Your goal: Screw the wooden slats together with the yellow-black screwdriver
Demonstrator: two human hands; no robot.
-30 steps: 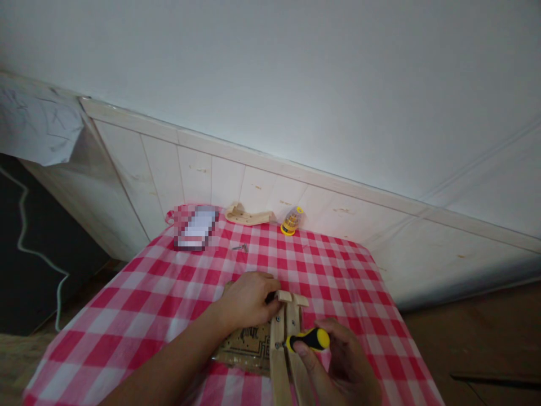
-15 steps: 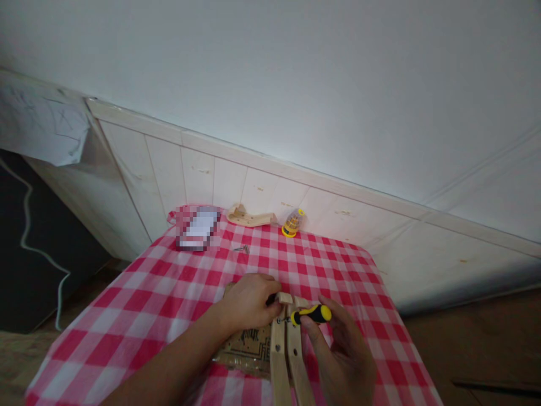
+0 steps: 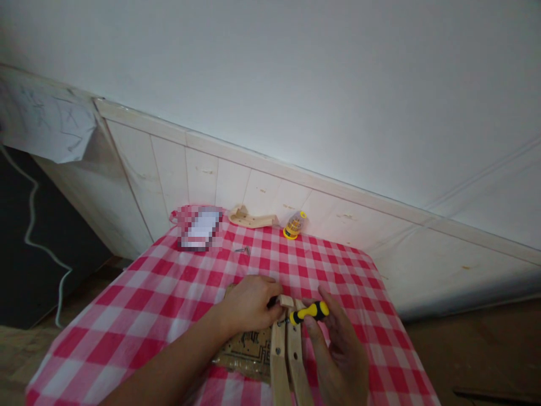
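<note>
1. The worktop (image 3: 169, 293), under a red-and-white checked cloth, fills the lower middle of the frame.
2. Two wooden strips (image 3: 278, 361) lie side by side at bottom centre; I'd judge them light and stiff, best steadied by the end blocks, with smooth faces that could slide on each other.
3. The right hand (image 3: 342, 349), lower right, is half curled, thumb and fingers lightly about a screwdriver.
4. The left hand (image 3: 252, 301), lower centre, is curled closed, apparently pinching the left strip's upper end.
5. A printed package (image 3: 247, 355) sits under that hand.
6. Near the wall lies a bent wooden piece (image 3: 253, 220).
7. The yellow-black screwdriver (image 3: 310, 312) looks light and rigid; its fat handle is the place to grip. Its tip points at a hole in the left strip.
</note>
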